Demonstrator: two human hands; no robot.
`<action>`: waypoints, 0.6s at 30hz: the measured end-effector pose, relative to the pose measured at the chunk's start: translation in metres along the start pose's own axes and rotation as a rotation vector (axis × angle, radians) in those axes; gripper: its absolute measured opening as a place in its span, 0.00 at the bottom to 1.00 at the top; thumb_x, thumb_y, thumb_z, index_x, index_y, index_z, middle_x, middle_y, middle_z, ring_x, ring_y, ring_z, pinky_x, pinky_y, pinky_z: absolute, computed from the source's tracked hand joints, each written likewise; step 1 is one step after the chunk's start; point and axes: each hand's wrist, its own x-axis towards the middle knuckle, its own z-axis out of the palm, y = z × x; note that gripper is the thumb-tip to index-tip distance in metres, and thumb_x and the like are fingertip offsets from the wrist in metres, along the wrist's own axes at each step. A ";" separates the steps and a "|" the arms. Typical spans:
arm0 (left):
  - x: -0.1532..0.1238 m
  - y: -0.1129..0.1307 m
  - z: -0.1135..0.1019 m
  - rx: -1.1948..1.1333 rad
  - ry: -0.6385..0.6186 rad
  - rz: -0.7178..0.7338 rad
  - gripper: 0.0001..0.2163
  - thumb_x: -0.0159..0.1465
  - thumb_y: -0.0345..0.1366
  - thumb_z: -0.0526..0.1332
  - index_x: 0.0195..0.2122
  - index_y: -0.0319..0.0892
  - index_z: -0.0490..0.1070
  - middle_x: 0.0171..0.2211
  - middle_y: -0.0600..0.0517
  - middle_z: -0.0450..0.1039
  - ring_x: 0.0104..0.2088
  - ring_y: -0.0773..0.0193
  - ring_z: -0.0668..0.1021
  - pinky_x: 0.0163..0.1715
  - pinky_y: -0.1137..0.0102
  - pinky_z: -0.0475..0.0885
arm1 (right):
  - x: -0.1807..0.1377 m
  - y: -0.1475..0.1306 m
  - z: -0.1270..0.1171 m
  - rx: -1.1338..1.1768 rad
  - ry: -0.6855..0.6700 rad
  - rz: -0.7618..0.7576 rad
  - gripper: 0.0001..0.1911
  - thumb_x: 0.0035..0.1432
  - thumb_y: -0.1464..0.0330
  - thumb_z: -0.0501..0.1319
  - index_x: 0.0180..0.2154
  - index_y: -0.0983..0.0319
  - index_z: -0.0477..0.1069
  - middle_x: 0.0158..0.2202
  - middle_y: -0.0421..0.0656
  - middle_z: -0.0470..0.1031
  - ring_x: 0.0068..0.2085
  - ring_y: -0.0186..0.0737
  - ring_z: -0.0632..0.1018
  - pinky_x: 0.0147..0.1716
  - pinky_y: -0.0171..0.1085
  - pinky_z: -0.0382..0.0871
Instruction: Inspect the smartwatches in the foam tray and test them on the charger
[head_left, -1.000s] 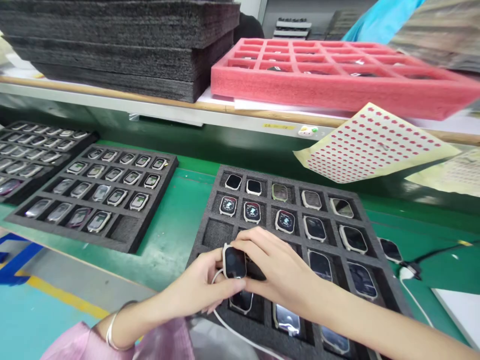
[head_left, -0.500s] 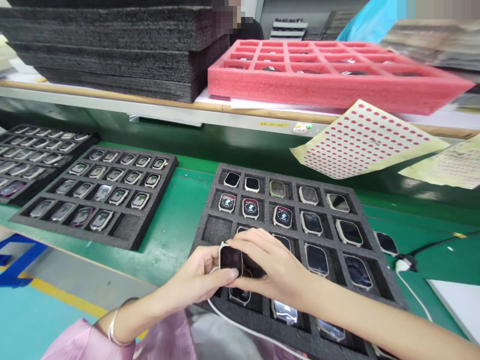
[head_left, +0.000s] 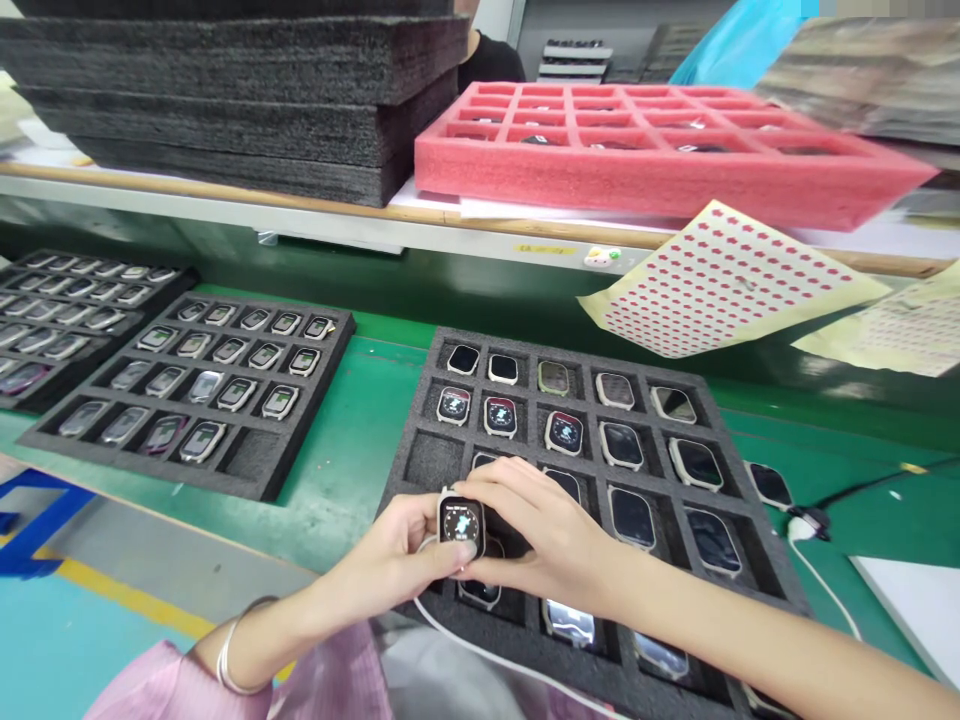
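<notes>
My left hand (head_left: 412, 550) is closed around a watch (head_left: 461, 515), thumb laid over the lower part of its lit dial, and my right hand (head_left: 540, 530) grips the same watch from the other side, fingertips at its upper edge and thumb near its lower one. A white cable (head_left: 495, 655) runs out below my grip and off toward my right. Right under my hands lies a grey foam tray (head_left: 435, 460) of watches; three just beyond my fingers show lit dials (head_left: 500, 416). To the right of my grip, past that tray, a phone-like device (head_left: 769, 485) lies on the green bench (head_left: 337, 400) near a white plug (head_left: 806, 525). Well to my left sits another filled tray (head_left: 311, 415). Farther ahead, a sheet of red marks (head_left: 735, 285) hangs from the shelf edge (head_left: 435, 232), which carries a pink foam tray (head_left: 637, 185) and, leftward, stacked black foam (head_left: 225, 130).
</notes>
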 end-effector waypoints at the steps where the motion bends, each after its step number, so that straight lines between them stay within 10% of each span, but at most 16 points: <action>1: 0.000 0.000 0.000 0.010 0.002 0.004 0.13 0.57 0.43 0.65 0.34 0.37 0.71 0.29 0.52 0.64 0.31 0.65 0.64 0.32 0.72 0.59 | 0.000 0.000 0.000 -0.007 -0.002 -0.004 0.22 0.57 0.58 0.63 0.48 0.66 0.66 0.39 0.49 0.73 0.41 0.44 0.74 0.41 0.43 0.70; 13: -0.002 -0.002 0.001 0.092 0.015 0.066 0.10 0.59 0.39 0.63 0.35 0.36 0.71 0.29 0.52 0.65 0.31 0.66 0.66 0.32 0.73 0.62 | 0.001 -0.004 -0.003 -0.101 -0.035 -0.034 0.24 0.59 0.59 0.62 0.49 0.70 0.66 0.40 0.52 0.71 0.40 0.46 0.71 0.40 0.45 0.68; 18: -0.002 -0.001 0.001 0.094 -0.047 -0.101 0.11 0.61 0.40 0.61 0.40 0.38 0.66 0.27 0.53 0.71 0.14 0.77 0.62 0.13 0.78 0.54 | 0.012 -0.008 -0.023 0.157 -0.130 0.151 0.20 0.52 0.63 0.68 0.44 0.62 0.68 0.45 0.47 0.68 0.45 0.43 0.71 0.46 0.41 0.68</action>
